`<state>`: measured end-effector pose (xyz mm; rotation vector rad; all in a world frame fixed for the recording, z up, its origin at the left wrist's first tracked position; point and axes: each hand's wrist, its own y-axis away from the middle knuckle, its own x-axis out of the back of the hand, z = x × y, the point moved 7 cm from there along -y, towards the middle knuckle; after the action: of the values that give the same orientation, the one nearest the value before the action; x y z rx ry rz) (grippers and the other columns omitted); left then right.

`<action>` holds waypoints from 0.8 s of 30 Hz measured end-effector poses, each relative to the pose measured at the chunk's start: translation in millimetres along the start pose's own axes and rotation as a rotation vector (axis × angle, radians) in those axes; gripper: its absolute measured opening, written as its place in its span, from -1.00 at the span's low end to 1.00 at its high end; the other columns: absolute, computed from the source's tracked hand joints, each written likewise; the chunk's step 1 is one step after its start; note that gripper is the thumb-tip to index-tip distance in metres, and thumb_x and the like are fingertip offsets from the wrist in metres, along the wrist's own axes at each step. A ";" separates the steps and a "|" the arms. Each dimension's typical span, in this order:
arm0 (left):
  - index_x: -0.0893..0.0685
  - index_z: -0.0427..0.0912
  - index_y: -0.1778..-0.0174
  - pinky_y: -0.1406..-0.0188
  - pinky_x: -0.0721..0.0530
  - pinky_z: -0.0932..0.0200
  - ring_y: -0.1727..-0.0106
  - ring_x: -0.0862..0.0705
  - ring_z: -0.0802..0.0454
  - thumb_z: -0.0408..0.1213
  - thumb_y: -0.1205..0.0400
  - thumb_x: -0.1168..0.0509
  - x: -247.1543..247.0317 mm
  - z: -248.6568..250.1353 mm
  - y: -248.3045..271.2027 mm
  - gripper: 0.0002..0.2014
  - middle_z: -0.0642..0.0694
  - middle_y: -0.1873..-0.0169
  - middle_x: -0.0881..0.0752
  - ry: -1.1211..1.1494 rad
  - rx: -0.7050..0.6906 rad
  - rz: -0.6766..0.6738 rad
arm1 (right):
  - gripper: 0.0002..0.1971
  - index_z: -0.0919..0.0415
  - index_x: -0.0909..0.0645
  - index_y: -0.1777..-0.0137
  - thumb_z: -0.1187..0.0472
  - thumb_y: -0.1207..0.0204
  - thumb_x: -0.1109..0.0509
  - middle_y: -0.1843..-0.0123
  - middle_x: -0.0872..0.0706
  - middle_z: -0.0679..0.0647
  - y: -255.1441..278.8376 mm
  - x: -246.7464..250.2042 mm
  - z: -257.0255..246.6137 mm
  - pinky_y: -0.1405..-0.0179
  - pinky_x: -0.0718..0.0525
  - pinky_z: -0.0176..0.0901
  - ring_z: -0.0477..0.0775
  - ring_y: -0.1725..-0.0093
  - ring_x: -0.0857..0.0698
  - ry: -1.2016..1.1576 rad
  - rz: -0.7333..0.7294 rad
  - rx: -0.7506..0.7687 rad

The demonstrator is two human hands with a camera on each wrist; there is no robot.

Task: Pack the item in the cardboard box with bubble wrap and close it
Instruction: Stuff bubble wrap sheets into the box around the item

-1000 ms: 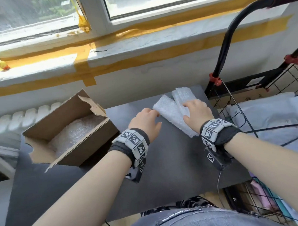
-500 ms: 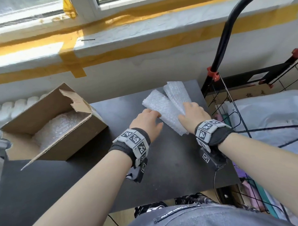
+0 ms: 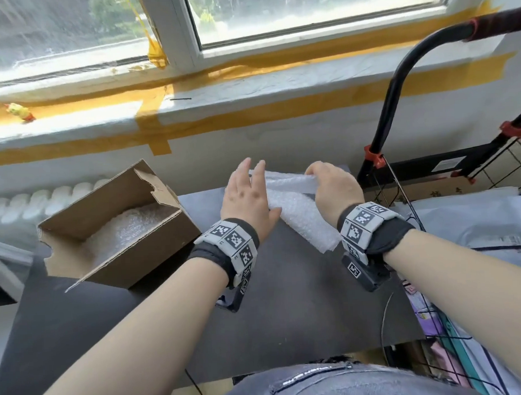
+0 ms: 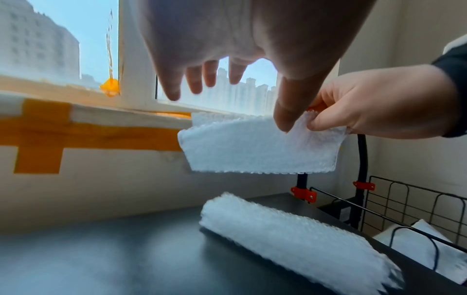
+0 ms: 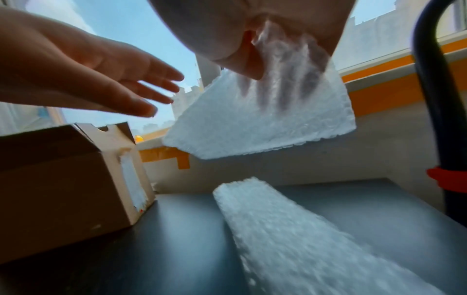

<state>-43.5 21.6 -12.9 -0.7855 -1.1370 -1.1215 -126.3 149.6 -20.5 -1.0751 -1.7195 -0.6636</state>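
An open cardboard box (image 3: 142,247) (image 5: 63,189) stands at the table's left, lined with bubble wrap (image 3: 126,230). My right hand (image 3: 333,188) (image 4: 374,111) pinches a folded piece of bubble wrap (image 3: 285,182) (image 4: 257,147) (image 5: 262,117) and holds it in the air above the table. A second folded piece (image 3: 305,222) (image 4: 290,235) (image 5: 290,239) lies on the table below. My left hand (image 3: 247,195) (image 5: 96,75) hovers beside the lifted piece with its fingers (image 4: 194,83) straight and spread, holding nothing. The item is not visible.
A dark table (image 3: 199,319) sits under a windowsill edged with yellow tape (image 3: 157,124). A black wire cart (image 3: 468,188) with red clamps stands right of the table, holding white bags (image 3: 469,227). A radiator (image 3: 44,200) is behind the box.
My right hand has lifted one folded bubble wrap piece off the table. My left hand rose from the table and spread its fingers beside it. The other piece stays on the table.
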 end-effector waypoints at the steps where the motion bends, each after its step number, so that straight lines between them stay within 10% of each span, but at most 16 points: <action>1: 0.06 -0.09 -0.68 -0.69 0.00 -0.05 -0.69 0.02 -0.15 -0.01 -0.60 -0.29 8.3 -3.7 1.0 -0.16 -0.16 -0.67 0.04 -0.066 -0.009 0.019 | -0.62 0.17 -0.54 -0.24 0.45 -0.45 -0.19 -0.18 -0.68 0.11 -0.3 2.1 -10.1 -0.20 -0.47 -0.03 0.21 -0.20 -0.60 -0.023 0.020 0.039; 10: -0.50 0.09 -0.37 -0.66 0.09 -0.18 -0.48 -0.45 -0.03 -0.30 -0.70 -0.09 74.2 -56.7 18.1 -0.65 0.03 -0.28 -0.65 -0.221 0.054 0.084 | -0.66 0.24 -0.60 -0.20 0.45 -0.51 -0.15 -0.19 -0.68 0.16 -8.7 23.0 -101.8 -0.29 -0.45 0.02 0.23 -0.25 -0.57 -0.178 0.107 0.245; 16: -0.59 -0.04 -0.19 -0.63 -0.09 -0.07 -0.28 -0.59 -0.08 -0.15 -0.74 -0.03 122.6 -115.0 51.8 -0.74 -0.04 -0.16 -0.67 -0.194 0.192 0.221 | -0.71 0.25 -0.54 -0.30 0.32 -0.60 -0.19 -0.26 -0.64 0.16 -11.3 26.0 -167.8 -0.38 -0.50 0.08 0.19 -0.32 -0.55 -0.287 0.089 0.383; 20: -0.66 -0.11 -0.12 -0.16 -0.52 -0.03 -0.06 -0.61 -0.19 0.00 -0.69 -0.14 145.8 -163.5 81.8 -0.69 -0.14 -0.12 -0.61 -0.180 0.306 0.359 | -0.76 0.32 -0.53 -0.26 0.32 -0.63 -0.21 -0.21 -0.62 0.21 -9.4 24.6 -215.3 -0.28 -0.50 -0.14 0.16 -0.25 -0.57 -0.358 0.065 0.447; 24: -0.67 -0.12 -0.05 -0.04 -0.52 0.00 -0.08 -0.61 -0.17 0.06 -0.68 -0.13 154.1 -202.5 106.2 -0.65 -0.12 -0.04 -0.63 -0.262 0.422 0.336 | -0.77 0.30 -0.56 -0.23 0.34 -0.62 -0.21 -0.19 -0.65 0.20 -0.7 14.0 -263.6 -0.26 -0.51 -0.10 0.19 -0.20 -0.61 -0.339 0.059 0.498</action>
<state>121.0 -176.5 85.9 -0.7657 -1.3434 -0.4840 -12.6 -59.3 94.0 -0.9083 -1.9897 0.0021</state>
